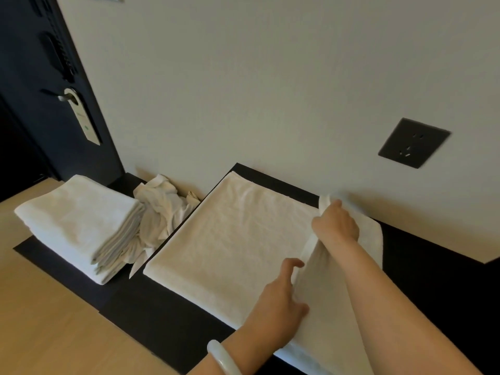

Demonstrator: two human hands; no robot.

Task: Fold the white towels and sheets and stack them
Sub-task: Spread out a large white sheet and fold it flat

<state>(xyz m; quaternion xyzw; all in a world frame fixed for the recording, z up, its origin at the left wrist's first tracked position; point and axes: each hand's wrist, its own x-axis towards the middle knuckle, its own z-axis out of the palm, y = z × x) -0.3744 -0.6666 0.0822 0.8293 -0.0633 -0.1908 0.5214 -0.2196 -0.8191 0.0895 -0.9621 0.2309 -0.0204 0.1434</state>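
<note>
Right grip: our right hand (pixel 335 223) is curled round the far right corner of the towel (pixel 232 239) and holds it lifted off the surface, close to the wall.
Left grip: our left hand (pixel 281 296) takes the near stretch of that same raised edge. It looks like a pinch between thumb and fingers, index reaching forward, though the cloth hides part of the hold.
Why two holds: we judge the hands are spaced along one edge so the flap comes over level and does not sag in the middle.
Towel: it's spread flat on the dark tabletop (pixel 162 315), far edge near the wall, with only the right side peeled up into a sloping flap.
Step in hand: we read this as a fold of the right side over to the left, just started.
Folded stack (pixel 78 223): it sits to the left, well apart from the hands, edges fairly square, likely where this one ends up.
Crumpled linen (pixel 162 209): a white heap lies between the stack and the towel, against the wall, waiting unfolded, so there's plenty left to do.
Next move: we'd carry both holds across together and match the edges.
Risk: if one hand leads, the fold lands skewed.
Bracelet (pixel 221 358): pale, on our left wrist, off the cloth.
</note>
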